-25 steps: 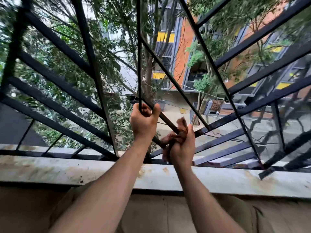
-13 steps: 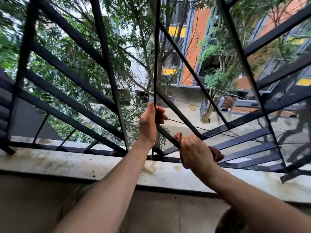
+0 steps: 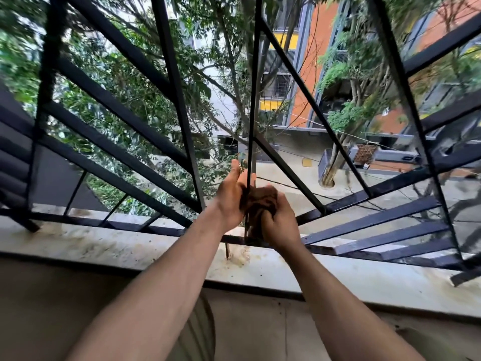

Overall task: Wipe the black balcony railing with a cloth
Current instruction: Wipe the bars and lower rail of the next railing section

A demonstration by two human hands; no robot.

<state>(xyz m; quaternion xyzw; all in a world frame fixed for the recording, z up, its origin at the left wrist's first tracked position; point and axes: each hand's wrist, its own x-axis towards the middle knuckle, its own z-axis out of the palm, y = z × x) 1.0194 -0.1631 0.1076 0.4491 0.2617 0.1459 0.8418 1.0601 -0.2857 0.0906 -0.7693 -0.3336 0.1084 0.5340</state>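
Both hands meet low on a thin upright bar of the black railing. The left hand lies against the bar's left side, palm toward it, with its fingers stretched up along the metal rather than curled. The right hand is just right of the bar, its fingers closed on a brown cloth. The cloth is bunched between the two palms and pressed around the bar, with a tail hanging down below the right fingers toward the bottom rail. Whether the left fingers also pinch the cloth cannot be told; the left palm touches it.

Slanting flat bars run away from the fingers on both sides. Below the wrists lies a pale, stained ledge, with a crumbly patch where the bar's foot meets it.

Beyond the fingers are trees, an orange building with yellow panels, and a paved yard. No writing or label can be read anywhere.
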